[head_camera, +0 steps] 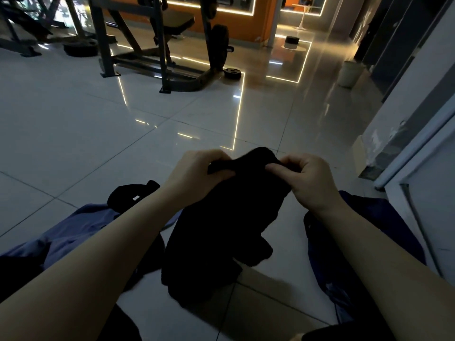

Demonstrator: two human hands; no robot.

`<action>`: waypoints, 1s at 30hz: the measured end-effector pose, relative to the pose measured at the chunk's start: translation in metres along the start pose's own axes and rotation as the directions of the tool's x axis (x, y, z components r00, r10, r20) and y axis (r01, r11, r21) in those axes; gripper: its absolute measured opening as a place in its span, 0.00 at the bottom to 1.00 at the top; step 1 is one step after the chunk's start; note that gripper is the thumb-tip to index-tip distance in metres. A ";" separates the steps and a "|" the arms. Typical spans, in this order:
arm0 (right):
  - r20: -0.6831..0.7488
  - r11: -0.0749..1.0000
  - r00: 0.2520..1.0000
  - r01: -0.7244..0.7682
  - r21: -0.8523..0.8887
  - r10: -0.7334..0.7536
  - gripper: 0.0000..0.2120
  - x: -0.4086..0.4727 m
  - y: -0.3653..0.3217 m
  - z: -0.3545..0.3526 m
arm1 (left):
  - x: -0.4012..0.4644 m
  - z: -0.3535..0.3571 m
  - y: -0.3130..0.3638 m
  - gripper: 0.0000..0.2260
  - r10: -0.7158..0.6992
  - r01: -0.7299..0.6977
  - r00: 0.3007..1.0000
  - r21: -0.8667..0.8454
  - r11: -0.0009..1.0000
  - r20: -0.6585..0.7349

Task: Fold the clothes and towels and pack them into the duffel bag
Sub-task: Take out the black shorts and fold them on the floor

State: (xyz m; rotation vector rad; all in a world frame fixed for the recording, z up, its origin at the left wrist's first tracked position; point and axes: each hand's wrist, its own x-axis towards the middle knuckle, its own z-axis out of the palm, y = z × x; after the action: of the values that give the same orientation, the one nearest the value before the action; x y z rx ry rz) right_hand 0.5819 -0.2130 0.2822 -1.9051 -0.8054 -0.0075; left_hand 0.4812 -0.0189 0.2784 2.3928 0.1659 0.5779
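Here, hands: the left hand (197, 173) and right hand (307, 178), close together, each pinch the top edge of a black garment (221, 232) that hangs to the tiled floor (98, 134).
Fold well: probably spread the grips wider and find the seams before laying it flat.
Nearby: blue cloth (81, 225) lies left; dark blue fabric (364, 232) right, perhaps the duffel bag, cannot tell.
In the way: dim light; a weight bench (172, 28) stands well apart.

Garment (221, 232): held between both hands (197, 173), hanging to floor (73, 119).
Shirt (81, 227): left of garment.
Weight bench (157, 45): far behind.
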 end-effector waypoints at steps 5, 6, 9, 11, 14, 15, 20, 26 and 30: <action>0.088 0.991 0.996 0.008 0.132 -0.020 0.06 0.000 -0.007 0.001 | 0.003 0.018 0.013 0.07 0.040 -0.036 0.998 -0.063 0.997 0.053; 0.130 0.990 0.991 -0.006 0.138 -0.013 0.06 0.000 -0.007 0.001 | 0.004 0.020 0.014 0.07 0.041 -0.037 0.998 -0.075 0.997 0.049; 0.223 0.991 0.975 -0.044 0.125 0.016 0.08 0.001 -0.005 -0.003 | 0.007 0.025 0.016 0.09 0.021 -0.017 0.999 -0.118 0.993 0.030; 0.266 0.989 0.963 -0.077 0.123 0.042 0.09 0.001 -0.004 -0.007 | 0.008 0.028 0.018 0.09 -0.012 0.012 1.000 -0.183 0.983 0.003; 0.248 0.993 0.967 -0.088 0.083 0.065 0.10 0.001 -0.001 -0.010 | 0.006 0.032 0.022 0.06 -0.030 0.017 0.999 -0.267 0.964 -0.044; 0.227 0.993 0.970 -0.104 0.063 0.087 0.09 0.001 0.001 -0.009 | 0.006 0.035 0.022 0.05 -0.036 0.018 0.998 -0.289 0.957 -0.056; 0.159 0.988 0.978 -0.144 0.059 0.133 0.05 -0.003 0.001 0.000 | 0.003 0.041 0.027 0.04 -0.153 0.085 0.977 -0.383 0.920 -0.151; 0.151 0.991 0.986 -0.082 0.108 0.065 0.09 0.001 -0.008 0.002 | -0.005 0.031 0.043 0.02 -0.240 0.159 0.969 -0.592 0.790 -0.060; 0.123 0.999 0.992 -0.004 0.054 -0.003 0.07 0.001 -0.014 0.000 | -0.009 0.026 0.047 0.03 -0.252 0.175 0.967 -0.618 0.767 -0.040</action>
State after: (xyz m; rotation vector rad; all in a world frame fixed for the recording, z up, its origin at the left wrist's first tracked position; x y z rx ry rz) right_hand 0.5757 -0.2092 0.2938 -1.8678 -0.8789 0.1318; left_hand 0.4836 -0.0726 0.2867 1.6773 0.2579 0.5622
